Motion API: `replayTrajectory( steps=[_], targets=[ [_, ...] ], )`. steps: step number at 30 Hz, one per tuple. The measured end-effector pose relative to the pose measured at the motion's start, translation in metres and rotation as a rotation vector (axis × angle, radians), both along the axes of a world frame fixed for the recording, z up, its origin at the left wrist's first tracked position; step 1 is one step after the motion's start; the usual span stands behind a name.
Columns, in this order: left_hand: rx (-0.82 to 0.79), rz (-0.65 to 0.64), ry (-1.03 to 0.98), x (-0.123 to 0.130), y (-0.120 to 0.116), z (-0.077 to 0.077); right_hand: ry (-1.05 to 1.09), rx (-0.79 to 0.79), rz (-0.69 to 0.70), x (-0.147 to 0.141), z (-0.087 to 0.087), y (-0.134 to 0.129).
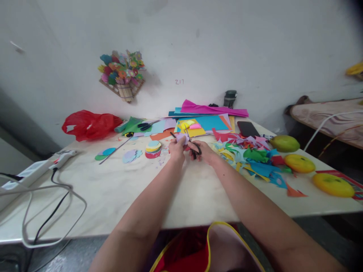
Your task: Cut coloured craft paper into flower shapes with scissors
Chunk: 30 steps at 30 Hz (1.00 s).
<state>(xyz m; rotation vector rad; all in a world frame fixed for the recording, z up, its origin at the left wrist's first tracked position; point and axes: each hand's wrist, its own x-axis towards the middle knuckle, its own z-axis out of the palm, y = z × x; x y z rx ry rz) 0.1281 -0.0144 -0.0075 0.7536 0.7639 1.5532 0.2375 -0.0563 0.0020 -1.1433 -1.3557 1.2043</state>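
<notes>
— Lilac paper piece, frame centre: pinched in left hand?
— Yes. Right hand closed round black scissors. Best turning paper, not blades; short snips, clear of stacked paper circles just left.

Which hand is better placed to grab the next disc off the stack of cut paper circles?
Left, probably. The left hand sits right beside the stack of multicoloured paper circles, pinching only a small lilac paper piece. The right hand is farther away and holds the black-handled scissors.
</notes>
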Motion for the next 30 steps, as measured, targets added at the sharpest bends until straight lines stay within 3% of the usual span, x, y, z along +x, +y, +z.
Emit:
replayTrajectory(
  steps=[30],
  targets=[
    [-0.020, 0.146, 0.127, 0.0081, -0.0014, -0.0056, -0.015, 0.028, 0.003, -0.0035, -0.0047, 0.0012]
  ],
)
